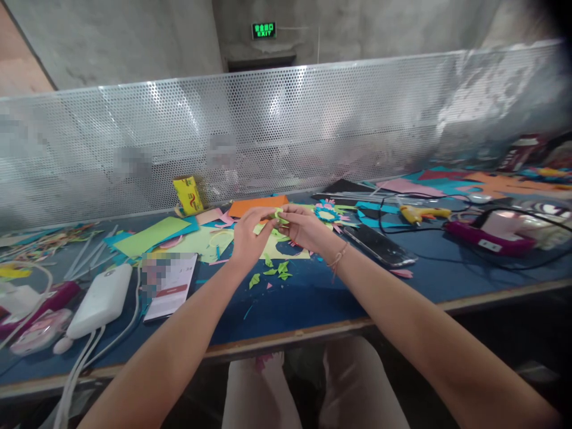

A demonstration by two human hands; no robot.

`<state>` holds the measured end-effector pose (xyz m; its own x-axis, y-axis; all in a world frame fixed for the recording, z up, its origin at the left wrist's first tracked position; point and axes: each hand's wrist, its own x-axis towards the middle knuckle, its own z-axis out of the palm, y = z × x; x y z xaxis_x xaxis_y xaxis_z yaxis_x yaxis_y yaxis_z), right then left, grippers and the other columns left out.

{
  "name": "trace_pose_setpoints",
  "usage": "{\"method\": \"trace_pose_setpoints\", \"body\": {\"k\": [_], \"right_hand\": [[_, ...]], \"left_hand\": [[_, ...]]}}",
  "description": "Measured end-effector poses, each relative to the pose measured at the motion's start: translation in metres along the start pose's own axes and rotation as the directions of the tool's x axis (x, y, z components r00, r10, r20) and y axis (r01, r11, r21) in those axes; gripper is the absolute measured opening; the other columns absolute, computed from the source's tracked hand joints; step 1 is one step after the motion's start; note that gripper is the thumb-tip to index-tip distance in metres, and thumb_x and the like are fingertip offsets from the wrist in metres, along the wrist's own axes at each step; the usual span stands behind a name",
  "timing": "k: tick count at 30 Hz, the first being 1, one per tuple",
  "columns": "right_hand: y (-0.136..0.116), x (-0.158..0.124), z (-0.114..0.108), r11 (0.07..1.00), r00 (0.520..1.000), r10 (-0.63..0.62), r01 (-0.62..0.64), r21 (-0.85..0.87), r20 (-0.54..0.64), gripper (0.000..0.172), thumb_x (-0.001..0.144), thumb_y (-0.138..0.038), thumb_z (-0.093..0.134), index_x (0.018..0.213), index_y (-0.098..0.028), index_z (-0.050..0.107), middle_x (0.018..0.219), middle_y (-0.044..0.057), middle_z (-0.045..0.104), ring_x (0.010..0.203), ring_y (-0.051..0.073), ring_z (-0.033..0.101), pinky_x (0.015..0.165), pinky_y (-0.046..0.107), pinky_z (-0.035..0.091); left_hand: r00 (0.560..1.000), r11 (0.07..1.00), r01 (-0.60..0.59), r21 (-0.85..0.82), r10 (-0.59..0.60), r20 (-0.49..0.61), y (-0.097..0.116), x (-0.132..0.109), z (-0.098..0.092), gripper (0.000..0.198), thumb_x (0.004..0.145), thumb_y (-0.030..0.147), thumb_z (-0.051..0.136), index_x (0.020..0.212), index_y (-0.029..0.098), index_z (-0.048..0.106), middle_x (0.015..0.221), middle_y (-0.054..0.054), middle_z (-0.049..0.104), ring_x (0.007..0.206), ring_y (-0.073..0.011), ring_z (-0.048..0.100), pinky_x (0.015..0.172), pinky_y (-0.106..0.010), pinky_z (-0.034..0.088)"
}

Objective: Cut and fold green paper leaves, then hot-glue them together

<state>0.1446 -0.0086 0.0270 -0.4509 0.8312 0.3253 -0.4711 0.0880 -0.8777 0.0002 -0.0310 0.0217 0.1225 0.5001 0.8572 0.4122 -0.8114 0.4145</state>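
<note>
Our left hand [248,235], our right hand [308,226]: pinching one green paper piece [280,215], seemingly for steadiness; folded green scraps [254,280] near, apparently handy.

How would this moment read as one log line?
left hand: holding small green paper | right hand: holding same paper | blue tabletop: folded green pieces lying loose

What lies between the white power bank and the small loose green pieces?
Seen in the head view, from the power bank rightward: a white cable, the lit phone, then the left forearm, before the green pieces.
</note>
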Motion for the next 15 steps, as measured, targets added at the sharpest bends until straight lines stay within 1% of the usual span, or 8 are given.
{"method": "trace_pose_setpoints", "body": {"k": [5, 10, 15], "right_hand": [[-0.0011, -0.0007, 0.0007, 1.0, 1.0, 0.007, -0.007, 0.018, 0.002, 0.012, 0.067, -0.023, 0.065, 0.07, -0.018, 0.054, 0.067, -0.004, 0.056, 0.061, 0.006, 0.055, 0.058, 0.02, 0.046], [-0.0014, -0.0007, 0.0022, 0.997, 1.0, 0.016, -0.016, 0.069, -0.006, 0.013, 0.065, -0.022, 0.067, 0.069, -0.017, 0.055, 0.064, -0.005, 0.056, 0.059, 0.004, 0.054, 0.057, 0.017, 0.045], [-0.0003, 0.0003, 0.0026, 0.997, 0.999, 0.041, -0.039, 0.061, -0.021, 0.012, 0.066, -0.023, 0.067, 0.067, -0.017, 0.057, 0.062, -0.004, 0.056, 0.059, 0.005, 0.054, 0.057, 0.017, 0.045]], "left_hand": [[0.999, 0.999, 0.031, 0.007, -0.031, -0.024, 0.0005, 0.0007, -0.0013, 0.016, 0.077, 0.026, 0.054, 0.09, 0.026, 0.063, 0.09, -0.003, 0.063, 0.086, -0.0162, 0.057, 0.079, -0.033, 0.045], [0.999, 0.999, 0.047, 0.013, -0.047, -0.024, 0.0009, 0.0011, -0.002, 0.016, 0.077, 0.028, 0.054, 0.09, 0.026, 0.064, 0.092, -0.003, 0.064, 0.088, -0.0167, 0.057, 0.08, -0.034, 0.045], [0.998, 0.999, 0.054, -0.001, -0.054, -0.039, 0.0009, 0.0012, -0.0021, 0.017, 0.077, 0.031, 0.055, 0.089, 0.026, 0.065, 0.091, -0.003, 0.064, 0.087, -0.0173, 0.057, 0.079, -0.034, 0.045]]}}
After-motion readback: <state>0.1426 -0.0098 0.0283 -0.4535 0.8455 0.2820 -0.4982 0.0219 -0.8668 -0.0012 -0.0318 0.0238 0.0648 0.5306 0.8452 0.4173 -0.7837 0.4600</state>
